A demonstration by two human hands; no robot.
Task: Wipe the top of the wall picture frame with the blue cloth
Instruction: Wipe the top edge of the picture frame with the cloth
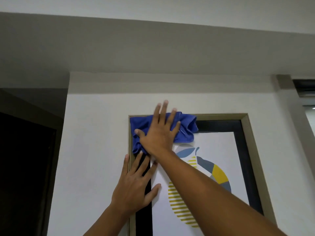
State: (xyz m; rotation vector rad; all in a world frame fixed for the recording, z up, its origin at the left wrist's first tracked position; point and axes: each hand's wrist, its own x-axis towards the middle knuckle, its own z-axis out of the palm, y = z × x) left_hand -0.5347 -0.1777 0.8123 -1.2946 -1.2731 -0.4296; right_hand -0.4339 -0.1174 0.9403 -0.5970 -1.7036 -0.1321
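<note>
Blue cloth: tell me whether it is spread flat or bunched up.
Bunched. The blue cloth shows folds and creases under the flat right hand, pressed over the picture frame at its top left corner.

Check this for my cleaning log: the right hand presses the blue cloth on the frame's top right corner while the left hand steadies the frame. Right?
Not quite. In the head view the right hand presses the blue cloth on the frame's top left corner; the left hand steadies the frame.

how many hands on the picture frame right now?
2. Right hand is flat on the blue cloth at the frame's top-left corner; left hand is flat on its left side, below.
</note>
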